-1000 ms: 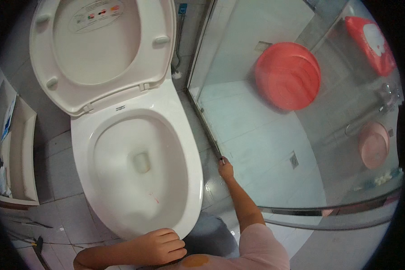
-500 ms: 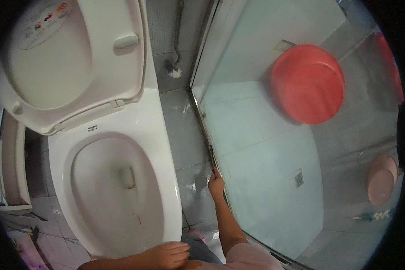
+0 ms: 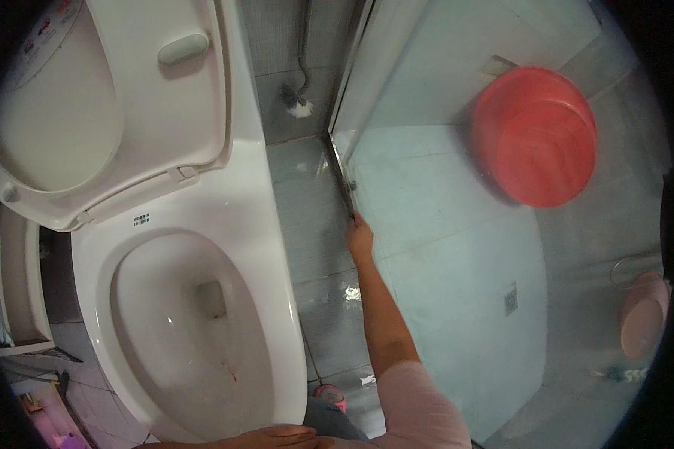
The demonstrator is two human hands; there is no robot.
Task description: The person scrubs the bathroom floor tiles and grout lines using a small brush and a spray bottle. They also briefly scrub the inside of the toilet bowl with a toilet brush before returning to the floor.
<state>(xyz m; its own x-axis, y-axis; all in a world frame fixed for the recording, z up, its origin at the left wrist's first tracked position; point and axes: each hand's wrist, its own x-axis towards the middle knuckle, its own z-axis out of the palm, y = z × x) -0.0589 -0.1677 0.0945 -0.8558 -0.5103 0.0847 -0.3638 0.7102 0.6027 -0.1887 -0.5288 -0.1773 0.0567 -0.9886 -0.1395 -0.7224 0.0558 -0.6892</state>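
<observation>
Pink-sleeved R arm (image 3: 384, 322) straight fwd, hand (image 3: 361, 241) at shower frame (image 3: 343, 176)

The grey tiled floor (image 3: 318, 314) carries 1 white toilet (image 3: 195, 209) and 1 pink shoe (image 3: 331, 396) beside it.

I see toilet (image 3: 236, 198) before L hand (image 3: 284, 435) and left of R hand (image 3: 360, 239); brush (image 3: 299, 108) ahead of R hand, btwn toilet & shower frame (image 3: 342, 168); basin (image 3: 535, 150) ahead-right of R hand, behind glass (image 3: 449, 299).
</observation>
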